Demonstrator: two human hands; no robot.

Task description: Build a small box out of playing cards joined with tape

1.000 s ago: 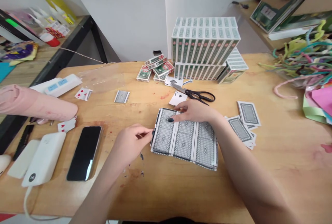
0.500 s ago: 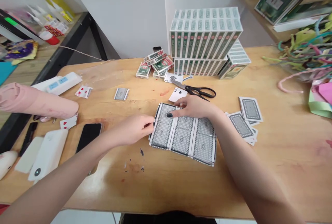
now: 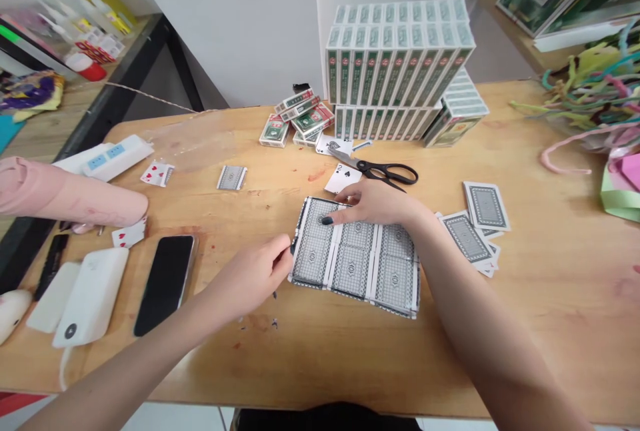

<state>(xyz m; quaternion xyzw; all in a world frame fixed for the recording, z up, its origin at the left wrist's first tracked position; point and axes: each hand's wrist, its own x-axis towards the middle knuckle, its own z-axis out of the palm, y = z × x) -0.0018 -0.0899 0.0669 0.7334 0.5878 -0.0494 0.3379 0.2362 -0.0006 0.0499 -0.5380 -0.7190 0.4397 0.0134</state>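
A flat panel of joined playing cards [image 3: 353, 264], grey patterned backs upward, lies slightly skewed on the table. My left hand [image 3: 265, 270] is closed in a pinch at the panel's left edge, its fingertips partly hidden. Across the far edge rests my right hand [image 3: 375, 206], dark-nailed thumb flat on the card backs and the fingers curled over the edge. Just beyond it are a two of spades [image 3: 342, 178] and black-handled scissors [image 3: 385, 171], whose blades lie near another spade card [image 3: 333, 145].
Stacked card boxes [image 3: 395, 71] stand at the back, with several loose boxes [image 3: 300, 118] beside them. Loose cards [image 3: 467, 236] lie to the right. On the left are a phone [image 3: 166, 284], a white power bank [image 3: 93, 298], a pink roll [image 3: 75, 194] and a power strip [image 3: 117, 154].
My left hand has slid a little down along the panel's left edge and turned, its fingers still closed there. My right hand stays in place on the panel.
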